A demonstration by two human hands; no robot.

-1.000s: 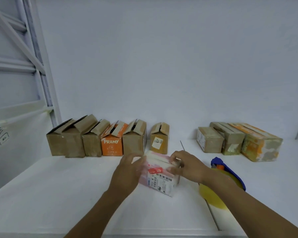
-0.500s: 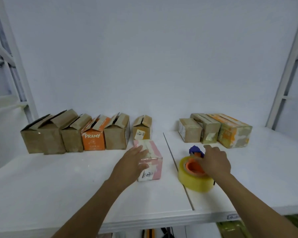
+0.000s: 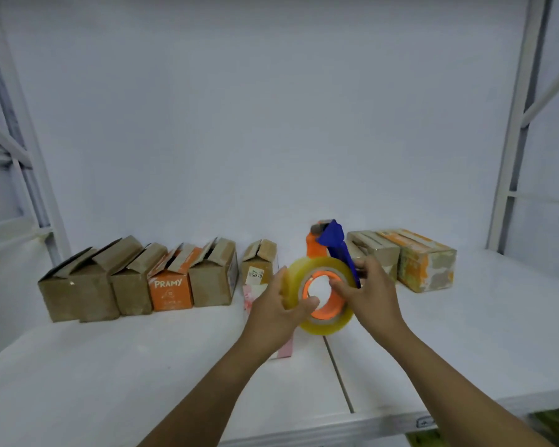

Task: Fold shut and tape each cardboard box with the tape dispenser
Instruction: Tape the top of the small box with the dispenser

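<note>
Tape dispenser (image 3: 328,279): we hold it raised above the white table (image 3: 465,333), well in front of the rows of boxes at the back wall.
Long axis: it runs from the yellow tape roll (image 3: 320,296) nearest us up and away to the blue and orange head, which points toward the wall; the roll's open orange core faces us.
Left hand (image 3: 279,312): fingers curled onto the roll's left rim, thumb at the core's edge, clamped on the roll.
Right hand (image 3: 370,296): closed on the dispenser's right side by the blue arm, fingertips at the core.
Pink box (image 3: 255,293): on the table below and just left of the dispenser, mostly hidden behind our left hand and forearm.
Open boxes (image 3: 136,279): six in a row left of the dispenser, flaps up, one orange and marked PRAMY.
Taped boxes (image 3: 413,258): right of the dispenser, partly covered by its head and our right hand.
</note>
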